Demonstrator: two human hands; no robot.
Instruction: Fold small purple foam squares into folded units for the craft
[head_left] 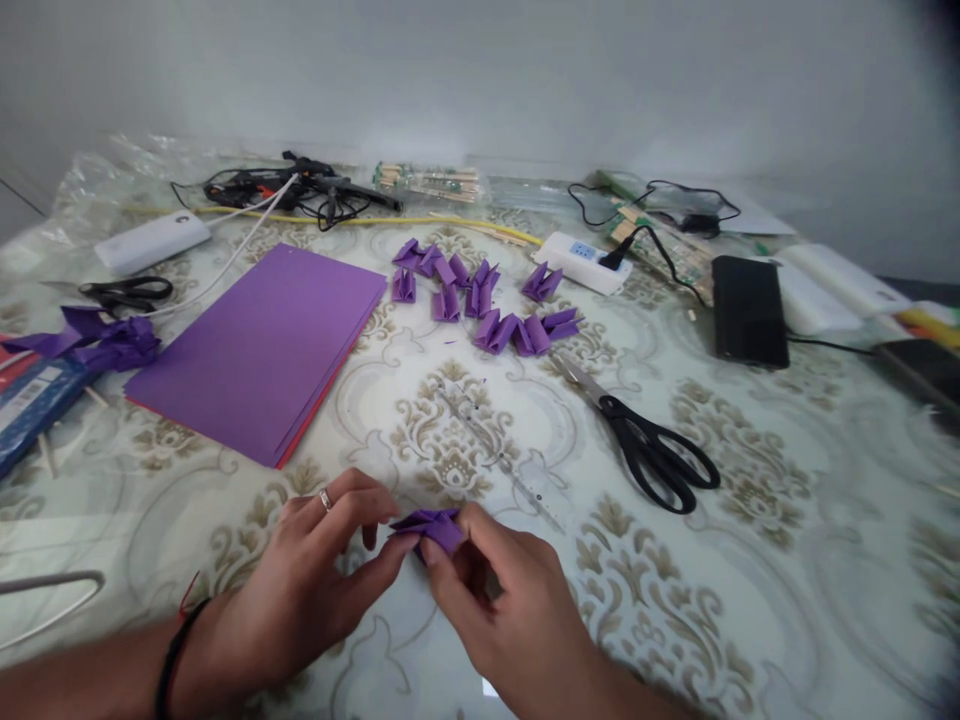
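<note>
A small folded purple paper piece is held up between both hands near the front of the table. My left hand, with a ring on one finger, pinches its left end between thumb and fingertips. On the other end, my right hand grips with thumb and index finger; its remaining fingers curl underneath. Beyond the hands lie several similar folded purple paper pieces in a loose cluster. Scissors with black handles rest to their right, blades toward the cluster. At left is a stack of purple paper sheets, with red showing beneath.
A clear ruler lies on the patterned tabletop. Crumpled purple paper, a second pair of scissors and a white power bank are at left. A power strip, cables and a black phone stand farther back.
</note>
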